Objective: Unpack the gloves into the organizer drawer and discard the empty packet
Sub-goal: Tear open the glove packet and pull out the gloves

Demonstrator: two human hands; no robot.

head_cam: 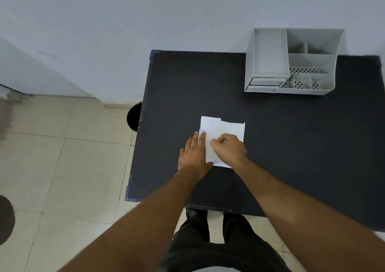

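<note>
A white paper glove packet [225, 130] with faint purple lettering lies flat on the black table [291, 146]. My left hand [194, 153] rests flat on the packet's left edge, fingers stretched out and pressing it down. My right hand [228, 147] is curled over the packet's middle, its fingers pinched on the paper. The gloves themselves are hidden. A grey desk organizer [291, 61] stands at the table's far right, with two small drawers [263, 85] at its lower left front, both pushed in.
A black round bin [134, 116] stands on the tiled floor against the table's left edge. A white wall runs behind the table. My legs are at the table's near edge. A dark round object [6, 219] sits at the far left on the floor.
</note>
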